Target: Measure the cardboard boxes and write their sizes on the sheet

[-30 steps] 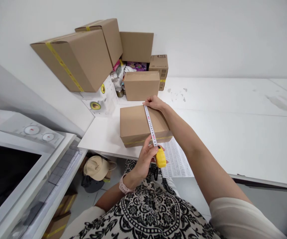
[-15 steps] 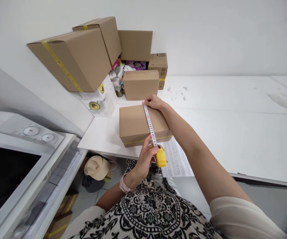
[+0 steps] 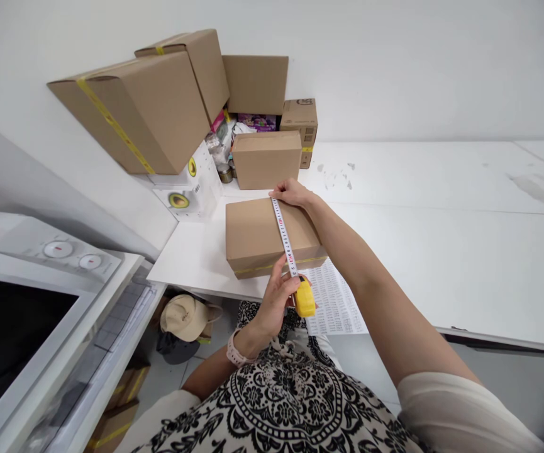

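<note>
Yellow tape measure (image 3: pixel 305 298) in left grip (image 3: pixel 274 298)

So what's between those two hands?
In the head view, a white tape blade stretches from the right hand to the left hand, with the top of a cardboard box beneath it.

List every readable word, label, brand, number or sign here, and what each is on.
"2": on the strip of the yellow tape measure
"3": same strip, just below.
Other strip numbers: too small to be sure.
Printed sheet: rows too small.
Cap: lettering unreadable.
Purple package, printed carton, avocado box, microwave panel: too small or blurred.
</note>
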Demonstrator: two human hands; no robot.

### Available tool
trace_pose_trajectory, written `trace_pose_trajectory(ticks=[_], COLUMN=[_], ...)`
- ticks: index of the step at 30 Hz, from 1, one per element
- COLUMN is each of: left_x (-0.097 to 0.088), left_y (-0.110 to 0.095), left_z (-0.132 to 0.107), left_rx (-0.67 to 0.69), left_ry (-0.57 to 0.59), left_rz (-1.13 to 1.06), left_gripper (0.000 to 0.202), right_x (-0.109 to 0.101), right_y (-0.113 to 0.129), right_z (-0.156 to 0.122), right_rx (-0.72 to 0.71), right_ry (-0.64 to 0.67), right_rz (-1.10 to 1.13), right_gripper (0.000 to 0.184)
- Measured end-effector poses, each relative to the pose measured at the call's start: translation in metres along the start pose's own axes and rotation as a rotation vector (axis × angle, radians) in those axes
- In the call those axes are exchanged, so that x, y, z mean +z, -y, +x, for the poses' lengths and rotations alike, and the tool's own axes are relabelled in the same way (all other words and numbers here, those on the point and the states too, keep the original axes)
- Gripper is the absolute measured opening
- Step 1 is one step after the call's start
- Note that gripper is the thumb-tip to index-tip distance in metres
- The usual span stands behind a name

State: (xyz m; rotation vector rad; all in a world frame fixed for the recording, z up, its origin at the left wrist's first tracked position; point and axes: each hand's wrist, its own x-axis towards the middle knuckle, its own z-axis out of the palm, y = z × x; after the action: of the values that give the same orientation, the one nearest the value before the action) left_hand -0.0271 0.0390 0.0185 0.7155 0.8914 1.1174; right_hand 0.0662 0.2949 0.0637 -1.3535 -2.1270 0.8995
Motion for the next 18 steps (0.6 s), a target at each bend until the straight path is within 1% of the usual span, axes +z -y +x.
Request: trace_pose_trajectory(ticks=[4, 10, 14, 18], left_x=[-0.001, -0.001, 0.001, 0.0], left_y=[0.001, 0.002, 0.0, -0.003], left_z=[0.001, 0.0, -0.001, 0.002], left_rx=[0.002, 0.009, 0.009, 0.004], left_ry=[0.004, 0.008, 0.002, 0.006], left_rz=[-0.009, 0.005, -0.01, -0.037], left_gripper=[0.082, 0.08, 0.078, 0.072], right_x=[0.003, 0.009, 0.01, 0.01], right_y=[-0.007, -0.019, -0.022, -0.02], right_z=[0.008, 0.024, 0.026, 0.025], right_rx=[0.004, -0.01, -0.018, -0.011], right_ry=[0.019, 0.042, 0.039, 0.026], right_rz=[0.006, -0.004, 0.015, 0.038], right_gripper=[0.022, 0.031, 0.031, 0.03])
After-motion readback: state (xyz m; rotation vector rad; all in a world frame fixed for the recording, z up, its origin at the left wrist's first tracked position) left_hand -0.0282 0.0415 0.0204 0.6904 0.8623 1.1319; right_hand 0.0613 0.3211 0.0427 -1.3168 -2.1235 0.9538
